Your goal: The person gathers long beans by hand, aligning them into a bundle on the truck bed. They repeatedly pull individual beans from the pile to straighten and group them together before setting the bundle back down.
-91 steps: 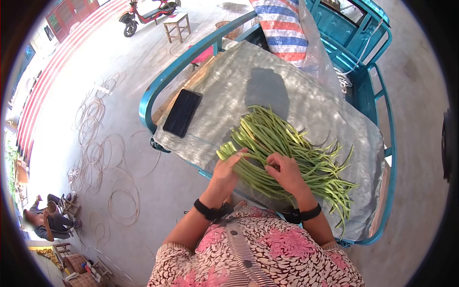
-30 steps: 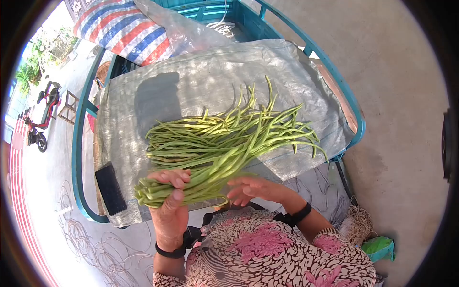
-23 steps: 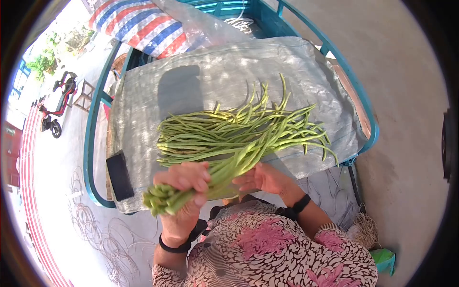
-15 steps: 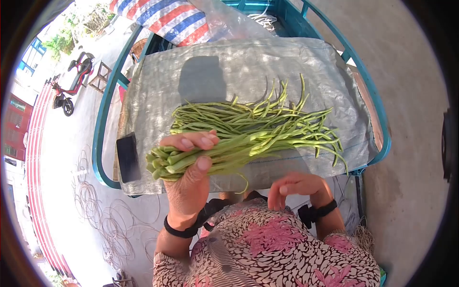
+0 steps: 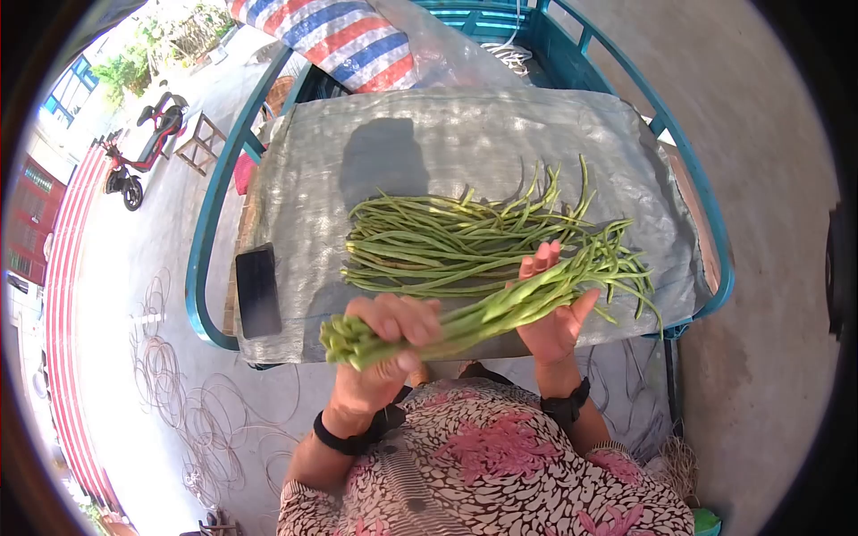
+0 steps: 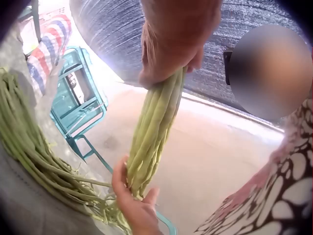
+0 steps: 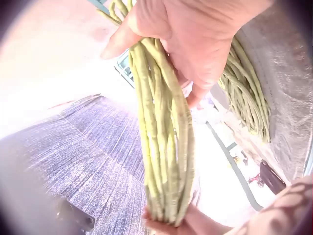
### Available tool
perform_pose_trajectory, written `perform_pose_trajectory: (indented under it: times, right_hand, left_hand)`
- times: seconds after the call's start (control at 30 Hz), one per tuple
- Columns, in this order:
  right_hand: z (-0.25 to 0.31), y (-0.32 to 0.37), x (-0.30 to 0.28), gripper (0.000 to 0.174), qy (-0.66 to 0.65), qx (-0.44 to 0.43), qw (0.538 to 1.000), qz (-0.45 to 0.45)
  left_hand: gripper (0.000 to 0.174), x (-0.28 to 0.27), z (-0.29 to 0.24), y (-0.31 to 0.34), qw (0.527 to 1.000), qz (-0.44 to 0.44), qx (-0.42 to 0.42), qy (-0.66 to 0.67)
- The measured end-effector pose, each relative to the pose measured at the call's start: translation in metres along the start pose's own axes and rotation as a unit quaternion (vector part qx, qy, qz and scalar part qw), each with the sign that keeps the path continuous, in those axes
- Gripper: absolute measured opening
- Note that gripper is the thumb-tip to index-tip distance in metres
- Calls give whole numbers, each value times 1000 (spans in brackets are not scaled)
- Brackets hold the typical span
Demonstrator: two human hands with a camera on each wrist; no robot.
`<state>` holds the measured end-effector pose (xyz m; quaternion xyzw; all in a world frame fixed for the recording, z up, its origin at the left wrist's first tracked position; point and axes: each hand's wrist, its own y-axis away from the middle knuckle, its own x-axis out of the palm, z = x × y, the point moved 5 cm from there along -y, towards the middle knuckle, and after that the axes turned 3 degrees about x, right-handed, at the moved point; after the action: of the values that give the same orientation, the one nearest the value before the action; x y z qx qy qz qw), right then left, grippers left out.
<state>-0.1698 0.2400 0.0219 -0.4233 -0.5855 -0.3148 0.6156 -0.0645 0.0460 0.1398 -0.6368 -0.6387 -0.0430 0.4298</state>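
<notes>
My left hand (image 5: pixel 374 366) grips a bundle of long green beans (image 5: pixel 487 322) close to its even, stubby end, fingers over the top and thumb below. Farther along the bundle, my right hand (image 5: pixel 552 335) supports it across the palm, with its fingers and thumb extended on either side. Seen from the right wrist, the bean bundle (image 7: pixel 161 132) stretches between both hands. Behind it, a loose pile of long beans (image 5: pixel 411 237) lies on the grey woven sheet (image 5: pixel 483 125). The thin bean tips trail to the right over the sheet.
A black phone (image 5: pixel 257 290) lies at the sheet's left side. Teal cart rails (image 5: pixel 207 223) run along both sides, and a striped bag (image 5: pixel 357 45) sits at the back. Coiled strips (image 5: pixel 214 420) lie on the ground at left, with a red scooter (image 5: pixel 147 147) farther off.
The hands have lifted a bundle from the pile. Over the last half second, the left hand moved right with it, and the right hand rose from below to beneath the beans.
</notes>
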Motion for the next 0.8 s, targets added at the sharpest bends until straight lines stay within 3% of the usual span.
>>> perform_pose_trajectory:
  times: [0.1,0.13,0.23,0.27,0.33,0.47,0.57,0.6,0.7,0.73,0.8]
  right_hand:
    - [-11,-2,15,72,-102,86,989,-63]
    - [-16,-5,16,66,-94,105,987,-82]
    - [-17,-2,11,59,83,89,985,-123]
    - [-16,4,6,53,167,67,967,-179]
    - [-8,24,-2,54,382,126,880,-251]
    - [7,45,4,46,695,248,608,-293]
    - [8,53,10,41,741,427,451,-255]
    - [-2,47,25,36,771,419,422,-229]
    - [-29,16,56,31,839,241,438,-215]
    - [-31,3,69,26,903,184,318,-221]
    - [-18,-15,77,21,943,-12,256,-212]
  left_hand:
    - [27,-48,6,11,973,-216,-53,64]
    - [22,-59,9,14,962,-250,-67,90]
    - [20,-95,20,32,907,-355,-151,168]
    - [22,-107,25,43,890,-382,-163,189]
    - [23,-129,37,66,858,-427,-213,190]
    - [27,-150,49,88,816,-478,-263,192]
    - [26,-147,48,82,811,-488,-266,185]
    - [25,-146,48,82,812,-486,-268,180]
    - [24,-154,55,90,809,-483,-283,178]
    - [24,-156,56,94,811,-476,-287,181]
    - [23,-157,57,99,816,-462,-294,188]
